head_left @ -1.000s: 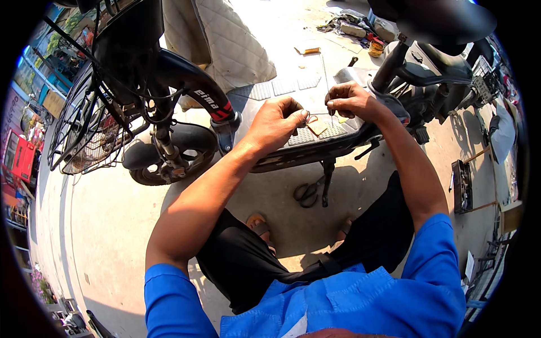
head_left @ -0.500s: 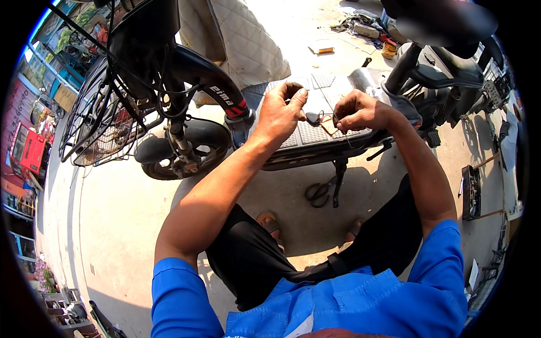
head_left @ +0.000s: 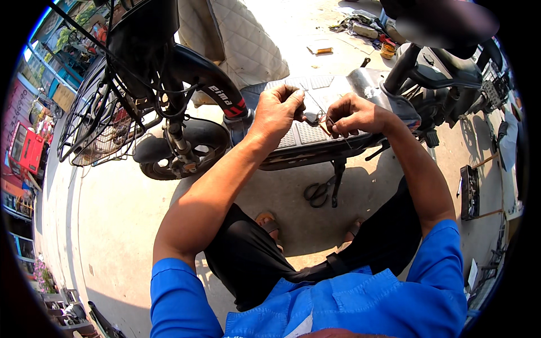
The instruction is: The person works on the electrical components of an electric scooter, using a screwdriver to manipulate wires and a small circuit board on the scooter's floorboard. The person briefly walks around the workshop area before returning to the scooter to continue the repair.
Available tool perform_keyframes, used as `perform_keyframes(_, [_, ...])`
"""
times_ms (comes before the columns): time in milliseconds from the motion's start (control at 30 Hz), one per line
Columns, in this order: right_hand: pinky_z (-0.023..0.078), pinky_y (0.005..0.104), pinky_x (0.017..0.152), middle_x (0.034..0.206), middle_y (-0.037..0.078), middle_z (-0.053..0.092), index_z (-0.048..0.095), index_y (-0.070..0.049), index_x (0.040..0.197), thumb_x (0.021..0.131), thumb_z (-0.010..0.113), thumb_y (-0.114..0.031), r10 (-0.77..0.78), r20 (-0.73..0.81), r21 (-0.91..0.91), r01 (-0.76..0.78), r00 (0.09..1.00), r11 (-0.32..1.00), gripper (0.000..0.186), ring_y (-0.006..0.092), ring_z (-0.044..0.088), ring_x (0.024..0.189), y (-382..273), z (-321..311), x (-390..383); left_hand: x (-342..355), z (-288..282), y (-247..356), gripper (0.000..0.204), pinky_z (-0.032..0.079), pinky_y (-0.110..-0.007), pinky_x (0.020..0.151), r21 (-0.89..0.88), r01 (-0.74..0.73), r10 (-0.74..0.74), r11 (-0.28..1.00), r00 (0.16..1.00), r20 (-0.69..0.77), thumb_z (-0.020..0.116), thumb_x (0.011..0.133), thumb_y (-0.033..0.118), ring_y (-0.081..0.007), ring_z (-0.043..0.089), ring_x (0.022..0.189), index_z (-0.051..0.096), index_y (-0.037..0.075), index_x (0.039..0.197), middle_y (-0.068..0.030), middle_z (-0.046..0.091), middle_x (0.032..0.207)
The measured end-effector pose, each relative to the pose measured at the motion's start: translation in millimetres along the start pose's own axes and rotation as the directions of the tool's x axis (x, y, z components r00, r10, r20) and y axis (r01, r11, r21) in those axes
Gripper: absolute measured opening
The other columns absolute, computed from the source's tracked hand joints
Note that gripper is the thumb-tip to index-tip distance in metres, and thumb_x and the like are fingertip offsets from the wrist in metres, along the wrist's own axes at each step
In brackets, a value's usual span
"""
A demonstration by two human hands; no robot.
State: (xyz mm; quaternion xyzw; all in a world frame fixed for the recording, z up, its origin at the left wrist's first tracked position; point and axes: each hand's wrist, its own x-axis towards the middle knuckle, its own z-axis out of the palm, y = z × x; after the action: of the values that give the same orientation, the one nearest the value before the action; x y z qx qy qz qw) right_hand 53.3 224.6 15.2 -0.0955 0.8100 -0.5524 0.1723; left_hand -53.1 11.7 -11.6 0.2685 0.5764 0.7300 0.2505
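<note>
Both of my hands are raised close together over the footboard [head_left: 286,141] of an electric scooter. My left hand [head_left: 280,112] is closed in a pinch, and whatever lies between its fingertips is too small to make out. Just to its right, my right hand [head_left: 356,116] pinches a thin dark wire or thread [head_left: 316,103], which runs slantwise between the hands. A small black piece [head_left: 311,118], perhaps a key head, shows in the gap between them, beside a small orange-brown bit. I cannot tell whether these hang or lie on the footboard.
Left of me stand the scooter's front wheel [head_left: 189,149] and wire basket [head_left: 104,138]. Black-handled scissors [head_left: 316,195] lie on the ground by the kickstand [head_left: 337,183]. A dark tray [head_left: 469,192] sits at right; a pile of odds and ends [head_left: 363,25] lies beyond the scooter.
My right hand has shifted slightly left and down, nearer my left hand. My left hand has turned a little, its fingers now more tightly closed. The scooter has not moved.
</note>
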Motion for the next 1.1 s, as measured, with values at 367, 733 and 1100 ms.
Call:
perform_keyframes(367, [0.045, 0.0188, 0.047, 0.078, 0.004, 0.063, 0.063, -0.001, 0.099, 0.094, 0.067, -0.023, -0.017, -0.234, 0.356, 0.102, 0.972, 0.929, 0.023, 0.0060, 0.057, 0.058, 6, 5, 7, -1, 1, 1, 0.011, 0.052, -0.026, 0.059, 0.068, -0.059, 0.056, 0.996, 0.998, 0.033, 0.065, 0.094, 0.008, -0.0104, 0.059, 0.063, 0.064, -0.003, 0.091, -0.0046, 0.063, 0.074])
perform_keyframes(733, [0.051, 0.0201, 0.057, 0.081, 0.003, 0.064, 0.064, -0.002, 0.098, 0.094, 0.066, -0.013, 0.095, -0.439, 0.555, 0.187, 0.893, 0.811, 0.012, 0.0060, 0.057, 0.062, 10, 11, 22, -5, 11, -8, 0.008, 0.046, -0.023, 0.061, 0.411, -0.255, 0.206, 0.875, 0.965, 0.161, 0.064, 0.088, 0.004, -0.0051, 0.055, 0.067, 0.068, -0.003, 0.086, -0.0011, 0.066, 0.074])
perform_keyframes(1100, [0.046, 0.0175, 0.050, 0.076, 0.000, 0.062, 0.064, -0.002, 0.098, 0.094, 0.066, -0.015, 0.080, -0.547, 0.521, 0.264, 0.833, 0.811, 0.014, 0.0033, 0.054, 0.057, 18, 17, 33, -6, 20, -6, 0.010, 0.045, -0.024, 0.060, 0.534, -0.337, 0.292, 0.775, 0.941, 0.170, 0.065, 0.087, 0.006, -0.0051, 0.054, 0.066, 0.067, -0.004, 0.084, -0.0004, 0.065, 0.069])
